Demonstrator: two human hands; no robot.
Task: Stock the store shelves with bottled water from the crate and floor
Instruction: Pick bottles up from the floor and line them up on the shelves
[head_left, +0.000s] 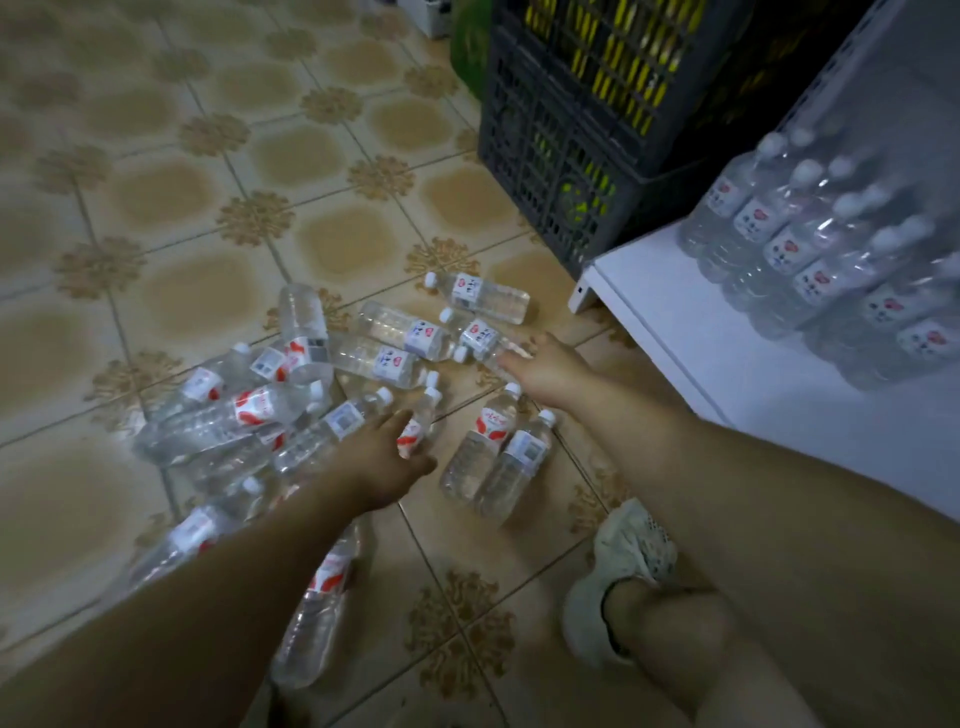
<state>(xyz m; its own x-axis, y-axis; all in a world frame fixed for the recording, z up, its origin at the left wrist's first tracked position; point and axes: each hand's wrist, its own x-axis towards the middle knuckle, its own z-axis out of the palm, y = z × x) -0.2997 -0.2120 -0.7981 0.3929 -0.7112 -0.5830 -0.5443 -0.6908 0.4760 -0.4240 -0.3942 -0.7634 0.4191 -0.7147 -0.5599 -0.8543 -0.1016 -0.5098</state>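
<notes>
Loose bottles (249, 410) lie on their sides in a heap on the tiled floor (208, 208), left of the shelf's front edge; caps point in mixed directions.

Left hand (384, 457): fingers extended, thumb splayed; a red-labelled bottle (422, 410) lies in the gap between thumb and fingers; the hand is not clenched round it, and contact cannot be confirmed.

Right hand (545, 374): fingers straight, fingertips (517, 354) resting on the body of a blue-labelled bottle (478, 335); no curl round the bottle is visible; grip released.

Two further bottles (493, 457) lie side by side on the floor between the two forearms, caps toward the right hand.

White shelf (701, 332): lowest tier, at the right; its front corner stands just beside the crates; its front edge is bare.

Shelved bottles (779, 249): upright in tight rows toward the back of the shelf, white caps up, labels facing out; a glossy film appears to cover some.

Crates (550, 156): two dark lattice units, stacked, on the floor at the shelf's far end; yellow contents show through the lattice; the contents cannot be identified.

A pale shoe (628, 545) rests on the floor beside the shelf's front edge, under the right forearm.
</notes>
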